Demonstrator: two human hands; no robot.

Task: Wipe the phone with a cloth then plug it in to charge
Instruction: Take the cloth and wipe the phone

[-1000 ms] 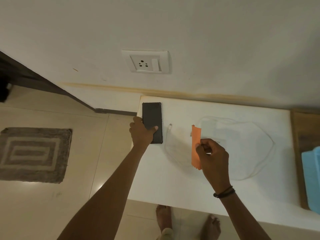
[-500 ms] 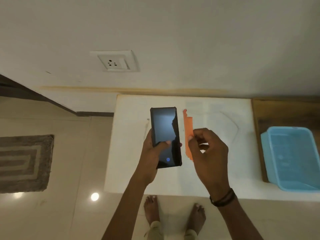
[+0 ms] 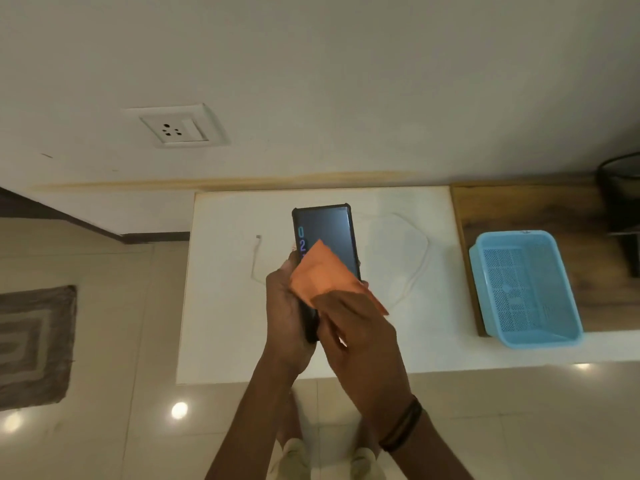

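Note:
A black phone (image 3: 329, 233) in a dark case is held upright above the white table (image 3: 221, 306), screen lit and facing me. My left hand (image 3: 285, 313) grips its lower half from the left. An orange cloth (image 3: 320, 273) lies pressed flat over the lower part of the screen under my right hand (image 3: 353, 327). The phone's bottom end is hidden by both hands. A thin white charging cable (image 3: 420, 261) lies looped on the table, its plug end (image 3: 258, 238) left of the phone. A white wall socket (image 3: 178, 128) sits on the wall above the table's left end.
A light blue plastic basket (image 3: 526, 289) stands on a wooden surface (image 3: 519, 206) right of the table. A dark object (image 3: 620, 202) is at the far right edge. A grey patterned mat (image 3: 34, 344) lies on the tiled floor to the left. My feet show below the table's front edge.
My left hand lifted the phone off the table and brought it toward me. My right hand carried the orange cloth from the table onto the phone's screen.

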